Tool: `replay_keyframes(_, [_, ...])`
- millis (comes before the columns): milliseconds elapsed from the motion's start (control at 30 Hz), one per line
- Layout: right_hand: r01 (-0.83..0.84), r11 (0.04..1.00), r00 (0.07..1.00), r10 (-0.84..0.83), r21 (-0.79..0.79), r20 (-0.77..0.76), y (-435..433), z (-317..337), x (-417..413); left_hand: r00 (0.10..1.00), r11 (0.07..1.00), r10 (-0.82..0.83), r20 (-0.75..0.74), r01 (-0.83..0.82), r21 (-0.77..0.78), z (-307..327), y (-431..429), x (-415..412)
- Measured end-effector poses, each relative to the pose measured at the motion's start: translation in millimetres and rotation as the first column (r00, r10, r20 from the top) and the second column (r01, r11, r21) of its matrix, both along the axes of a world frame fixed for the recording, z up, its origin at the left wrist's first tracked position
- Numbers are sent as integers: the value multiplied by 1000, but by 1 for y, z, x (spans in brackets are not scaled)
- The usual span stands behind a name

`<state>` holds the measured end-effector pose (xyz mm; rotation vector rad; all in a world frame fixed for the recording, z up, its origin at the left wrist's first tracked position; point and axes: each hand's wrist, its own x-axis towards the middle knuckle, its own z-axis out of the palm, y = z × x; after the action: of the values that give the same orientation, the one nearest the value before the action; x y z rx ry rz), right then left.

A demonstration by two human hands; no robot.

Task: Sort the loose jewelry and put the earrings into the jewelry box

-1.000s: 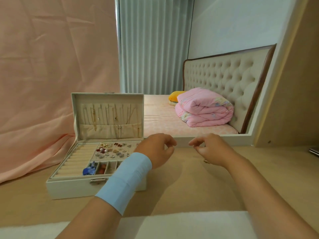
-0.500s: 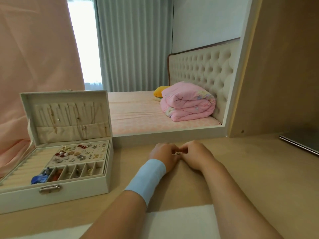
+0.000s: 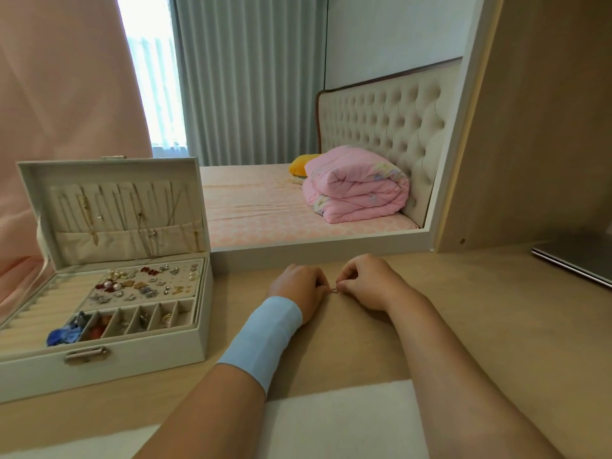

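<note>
Light wood desk (image 3: 463, 326), both my hands on it, centre of view. Left hand (image 3: 298, 289) and right hand (image 3: 367, 283) meet fingertip to fingertip. Fingers of both are curled, and between them they pinch a small silvery piece (image 3: 334, 290). It sits low, at or just above the desk surface; contact with the desk is unclear. Too small to tell whether it is an earring. Pale blue wristband (image 3: 261, 339) on my left wrist.

White jewelry box (image 3: 99, 366) stands on the desk to the left of my left hand, apart from it, lid open and upright. Thin chain necklaces (image 3: 132, 213) hang inside the lid above a fabric pocket. In the tray, a far panel holds stud earrings (image 3: 145, 286): pearl, red, gold and silver ones. In front of it, a near row of small compartments (image 3: 132, 321) holds blue and red pieces at the left end and metal pieces further right. Ring rolls (image 3: 29, 309) fill the left side of the tray. Metal clasp (image 3: 86, 354) on the near wall.

White mat (image 3: 341, 422) lies at the near desk edge, under my forearms. A grey laptop (image 3: 576, 260), closed, sits far right. Beyond a white frame, a bed with a folded pink quilt (image 3: 357, 190) and a tufted headboard (image 3: 381, 124).
</note>
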<state>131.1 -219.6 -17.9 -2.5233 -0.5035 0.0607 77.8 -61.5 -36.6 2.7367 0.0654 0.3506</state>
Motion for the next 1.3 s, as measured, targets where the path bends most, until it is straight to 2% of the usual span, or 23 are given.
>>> replay_keyframes(333, [-63,982,998,66,176,-12,7,-1,-6,1000,979,5,20,-1,-203,10,13,-11])
replay_keyframes(500, [-126,916,987,155,380,-47,20,8,-19,997,979,10,73,5,-202,36,26,-28])
replay_keyframes(733, [-321,832,946,310,452,100,54,47,-51,993,978,53,109,-29,-208,69,77,-76])
replay_keyframes(1033, [-497,769,868,435,402,240,120,79,-102,983,956,83,162,-33,-290,89,159,-155])
replay_keyframes(1300, [-516,840,855,490,171,172,164,78,-124,984,957,98,149,-52,-286,84,198,-187])
